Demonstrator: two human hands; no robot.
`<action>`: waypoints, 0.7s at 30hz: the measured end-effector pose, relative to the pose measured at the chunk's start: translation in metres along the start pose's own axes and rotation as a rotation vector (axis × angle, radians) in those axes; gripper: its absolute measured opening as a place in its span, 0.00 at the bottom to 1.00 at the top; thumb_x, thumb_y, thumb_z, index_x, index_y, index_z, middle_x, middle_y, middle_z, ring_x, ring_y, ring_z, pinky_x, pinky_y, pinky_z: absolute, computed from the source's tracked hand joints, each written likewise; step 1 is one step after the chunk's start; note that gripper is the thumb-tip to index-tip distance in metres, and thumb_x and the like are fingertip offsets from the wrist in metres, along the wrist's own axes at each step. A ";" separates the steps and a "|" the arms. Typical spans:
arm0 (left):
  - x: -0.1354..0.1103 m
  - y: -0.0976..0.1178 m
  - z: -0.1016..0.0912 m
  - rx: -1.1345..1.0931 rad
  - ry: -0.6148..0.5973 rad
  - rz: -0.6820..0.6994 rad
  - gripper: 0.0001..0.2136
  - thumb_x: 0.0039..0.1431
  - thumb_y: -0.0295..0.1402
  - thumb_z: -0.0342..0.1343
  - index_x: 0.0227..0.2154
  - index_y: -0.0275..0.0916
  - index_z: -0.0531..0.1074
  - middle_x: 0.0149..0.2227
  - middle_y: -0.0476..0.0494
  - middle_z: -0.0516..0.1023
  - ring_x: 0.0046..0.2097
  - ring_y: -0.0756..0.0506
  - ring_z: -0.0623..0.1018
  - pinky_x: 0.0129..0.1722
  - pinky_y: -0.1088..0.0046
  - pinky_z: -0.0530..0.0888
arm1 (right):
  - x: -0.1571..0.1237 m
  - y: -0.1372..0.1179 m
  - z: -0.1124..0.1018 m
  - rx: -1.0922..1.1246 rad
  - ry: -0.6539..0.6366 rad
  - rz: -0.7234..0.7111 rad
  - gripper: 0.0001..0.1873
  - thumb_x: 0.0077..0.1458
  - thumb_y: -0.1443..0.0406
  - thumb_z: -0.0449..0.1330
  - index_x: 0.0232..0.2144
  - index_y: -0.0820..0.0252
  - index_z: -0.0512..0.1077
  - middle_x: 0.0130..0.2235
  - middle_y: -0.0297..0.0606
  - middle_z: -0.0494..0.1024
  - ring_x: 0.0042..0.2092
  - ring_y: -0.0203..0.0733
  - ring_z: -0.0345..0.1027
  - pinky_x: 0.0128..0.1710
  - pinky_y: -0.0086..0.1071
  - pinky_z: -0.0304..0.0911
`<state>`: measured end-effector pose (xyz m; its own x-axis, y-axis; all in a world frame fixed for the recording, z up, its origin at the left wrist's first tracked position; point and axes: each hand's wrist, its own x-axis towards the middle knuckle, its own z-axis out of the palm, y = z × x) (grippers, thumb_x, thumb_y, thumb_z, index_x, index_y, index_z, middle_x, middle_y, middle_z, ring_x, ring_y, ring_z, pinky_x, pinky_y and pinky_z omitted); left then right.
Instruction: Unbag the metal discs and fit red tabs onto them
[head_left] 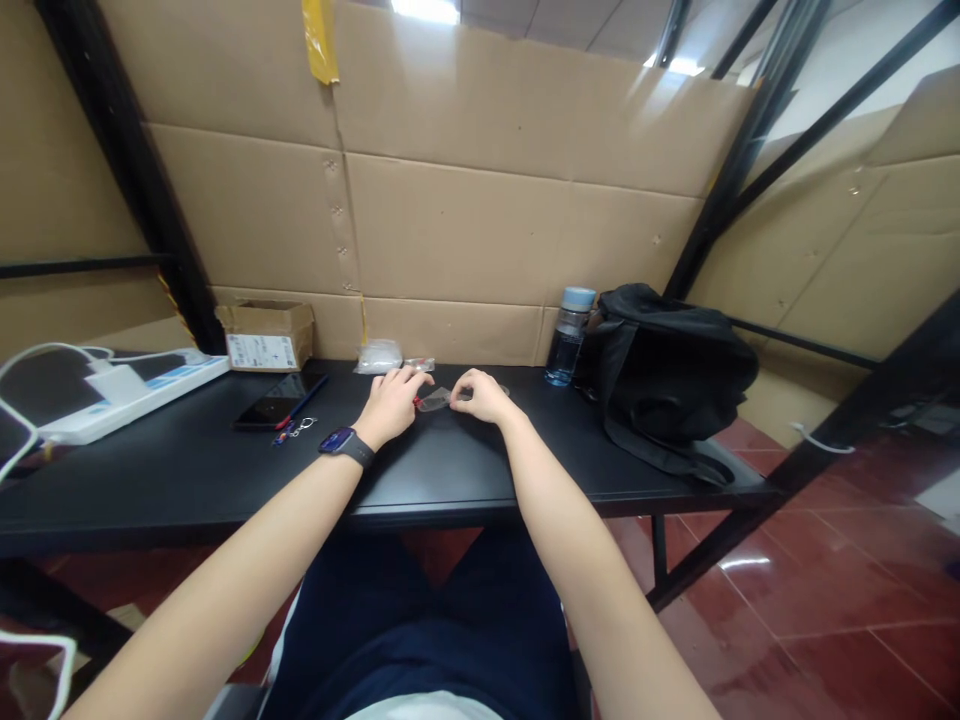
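Note:
A small clear plastic bag (435,401) lies low over the black table, between my two hands. My right hand (480,396) is closed in a pinch at the bag's right end. My left hand (391,405), with a dark smartwatch (346,445) on its wrist, is curled at the other end, its fingers bent. A small red item (417,401) shows at the left fingertips; its kind is too small to make out. Just beyond the left hand are a stack of clear plastic bags (379,356) and a small packet with red marks (420,365).
Leftward on the black table (442,475) are a phone (279,402), a keyring (304,428), a white power strip (150,402) with cables and a cardboard box (266,337). To the right stand a water bottle (568,340) and a black backpack (667,370). Cardboard (450,230) walls the back.

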<state>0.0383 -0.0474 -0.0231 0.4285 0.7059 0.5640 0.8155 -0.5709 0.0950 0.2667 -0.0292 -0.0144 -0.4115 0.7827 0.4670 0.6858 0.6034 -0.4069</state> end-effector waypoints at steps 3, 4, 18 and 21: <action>-0.001 -0.004 0.003 -0.026 -0.081 -0.012 0.18 0.57 0.35 0.59 0.52 0.49 0.71 0.55 0.40 0.73 0.56 0.34 0.68 0.52 0.55 0.64 | -0.004 0.004 -0.010 0.048 -0.013 0.060 0.02 0.50 0.66 0.69 0.30 0.55 0.82 0.38 0.36 0.80 0.41 0.38 0.71 0.45 0.30 0.64; -0.001 -0.004 0.004 -0.042 -0.095 -0.011 0.18 0.57 0.39 0.60 0.51 0.49 0.71 0.54 0.41 0.73 0.56 0.34 0.68 0.52 0.55 0.64 | -0.005 0.005 -0.013 0.063 -0.012 0.071 0.02 0.51 0.66 0.69 0.30 0.55 0.83 0.38 0.35 0.80 0.40 0.38 0.72 0.45 0.30 0.64; 0.004 0.005 0.012 -0.194 -0.100 -0.006 0.09 0.64 0.40 0.53 0.37 0.46 0.78 0.47 0.44 0.77 0.52 0.38 0.70 0.50 0.58 0.66 | -0.008 0.025 -0.026 0.101 -0.158 0.164 0.05 0.49 0.64 0.69 0.31 0.58 0.83 0.32 0.35 0.83 0.34 0.37 0.72 0.37 0.28 0.63; 0.005 0.003 0.011 -0.239 -0.103 -0.070 0.10 0.64 0.40 0.52 0.37 0.44 0.77 0.49 0.43 0.76 0.52 0.38 0.70 0.51 0.56 0.67 | -0.007 0.026 -0.030 0.123 -0.154 0.139 0.04 0.49 0.66 0.68 0.30 0.59 0.83 0.33 0.36 0.83 0.36 0.38 0.73 0.40 0.29 0.64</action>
<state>0.0475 -0.0411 -0.0287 0.4218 0.7790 0.4639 0.7349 -0.5934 0.3282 0.3051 -0.0240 -0.0050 -0.4115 0.8678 0.2786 0.6681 0.4951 -0.5555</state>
